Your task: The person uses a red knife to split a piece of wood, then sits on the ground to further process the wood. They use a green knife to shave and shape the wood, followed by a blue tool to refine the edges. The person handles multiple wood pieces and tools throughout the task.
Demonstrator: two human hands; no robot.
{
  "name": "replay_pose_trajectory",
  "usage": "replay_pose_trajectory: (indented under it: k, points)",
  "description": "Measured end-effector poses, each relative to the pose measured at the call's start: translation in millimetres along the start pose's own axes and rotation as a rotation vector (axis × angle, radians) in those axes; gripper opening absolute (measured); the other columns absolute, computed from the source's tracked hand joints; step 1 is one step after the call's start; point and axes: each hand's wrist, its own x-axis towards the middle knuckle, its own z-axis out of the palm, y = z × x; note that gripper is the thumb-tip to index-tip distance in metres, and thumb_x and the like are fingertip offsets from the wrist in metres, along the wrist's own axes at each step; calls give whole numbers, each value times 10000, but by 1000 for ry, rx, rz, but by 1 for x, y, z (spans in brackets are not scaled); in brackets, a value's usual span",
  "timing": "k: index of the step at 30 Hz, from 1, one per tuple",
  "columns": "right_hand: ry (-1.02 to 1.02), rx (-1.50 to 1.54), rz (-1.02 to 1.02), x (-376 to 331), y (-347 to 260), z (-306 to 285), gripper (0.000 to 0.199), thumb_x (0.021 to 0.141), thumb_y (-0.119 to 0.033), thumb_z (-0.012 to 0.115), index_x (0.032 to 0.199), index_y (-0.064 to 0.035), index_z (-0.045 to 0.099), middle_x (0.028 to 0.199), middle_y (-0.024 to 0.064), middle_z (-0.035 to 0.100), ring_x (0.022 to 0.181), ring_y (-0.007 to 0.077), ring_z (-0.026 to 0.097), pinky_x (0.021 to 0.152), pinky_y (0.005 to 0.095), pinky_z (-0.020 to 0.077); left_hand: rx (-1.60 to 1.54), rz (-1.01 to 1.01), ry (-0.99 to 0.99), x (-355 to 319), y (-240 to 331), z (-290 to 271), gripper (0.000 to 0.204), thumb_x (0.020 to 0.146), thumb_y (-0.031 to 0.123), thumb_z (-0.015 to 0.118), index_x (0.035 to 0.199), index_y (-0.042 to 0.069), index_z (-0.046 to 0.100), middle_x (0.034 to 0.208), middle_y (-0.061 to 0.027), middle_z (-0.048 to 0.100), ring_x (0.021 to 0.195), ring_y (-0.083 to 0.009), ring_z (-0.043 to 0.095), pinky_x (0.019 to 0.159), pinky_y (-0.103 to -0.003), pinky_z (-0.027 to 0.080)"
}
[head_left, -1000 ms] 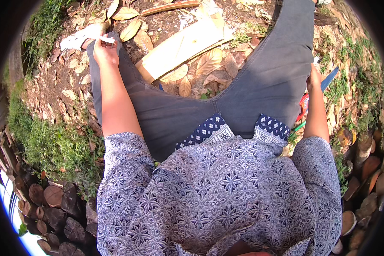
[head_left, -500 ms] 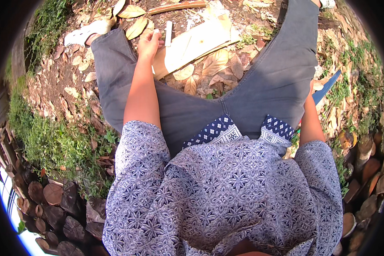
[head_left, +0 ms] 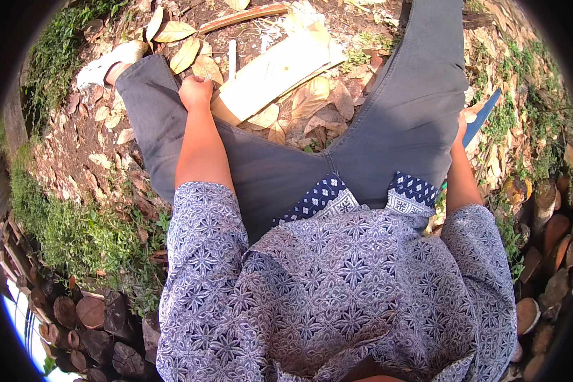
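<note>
1. Outdoors, bright sun. We look straight down on a seated person: blue-white patterned shirt [head_left: 337, 286], grey trousers [head_left: 401, 121], legs spread wide.
2. Ground [head_left: 76, 153] = bare reddish-brown soil, scattered w/ dry leaves [head_left: 184, 54], tan to yellow, thickest between the legs.
3. Pale split wood slab [head_left: 270, 76] lies on the soil between the knees, tilted diagonally, upper end toward top right. Leaves touch its lower edge.
4. Thin white stick [head_left: 232, 58] lies on the ground just left of the slab, approx. upright in view, apart from the hand.
5. Left hand [head_left: 195, 91] rests curled on the left knee, fingers folded in, right beside the slab's lower-left corner. We see nothing in it; contact w/ the slab: can't tell.
6. Right hand [head_left: 461, 124] mostly hidden behind the right thigh. Blue flat tool [head_left: 481, 118] sticks out next to it. Whether the hand grips it: can't tell.
7. Light-coloured shoe [head_left: 105, 63] at upper left, at the end of the left leg.
8. Green grass patch [head_left: 76, 235] at left; more sparse grass [head_left: 522, 114] at right.
9. Cut log ends [head_left: 83, 318] stacked along lower left; more log ends [head_left: 544, 242] along lower right.
10. Long brown stick [head_left: 245, 16] lies across the soil near top centre.
</note>
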Motion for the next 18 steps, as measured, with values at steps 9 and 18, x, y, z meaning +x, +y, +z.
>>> replay_pose_trajectory:
  k: [9, 18]
  points:
    - [525, -646, 326, -31, 15, -41, 574, 721, -493, 809, 1140, -120, 687, 1016, 91, 644, 920, 224, 624, 853, 357, 499, 13, 47, 49, -4, -5, 1, 276, 735, 205, 741, 980, 88, 689, 1032, -140, 724, 1004, -287, 688, 899, -389, 527]
    - [240, -176, 535, -40, 34, -48, 471, 839, -297, 752, 1234, -71, 631, 1091, 88, 676, 962, 162, 626, 820, 301, 504, 30, 149, 103, 4, -22, 12, 152, 768, 179, 723, 884, 81, 719, 904, -111, 738, 881, -280, 708, 828, -379, 543]
